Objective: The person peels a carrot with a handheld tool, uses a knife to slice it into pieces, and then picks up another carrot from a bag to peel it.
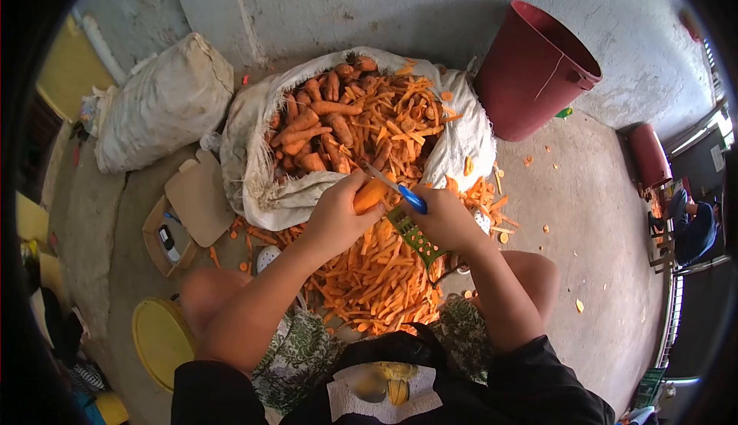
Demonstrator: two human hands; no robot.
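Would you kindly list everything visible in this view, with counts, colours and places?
open sack: one, white, centre, by the wall
carrots: many, orange, inside the open sack
carrot strips: a heap, orange, on the floor between the knees
full sack: one, off-white, upper left
tilted bucket: one, maroon, upper right
far bucket: one, maroon, right edge
cardboard box: one, brown, left of the open sack
round lid: one, yellow, lower left
perforated tool: one, green, under the right hand
other person: one, blue top, seated far right
carrot: one, orange, in the left hand
blade: one, blue handle, in the right hand
left hand: one, gripping the carrot
right hand: one, gripping the blade
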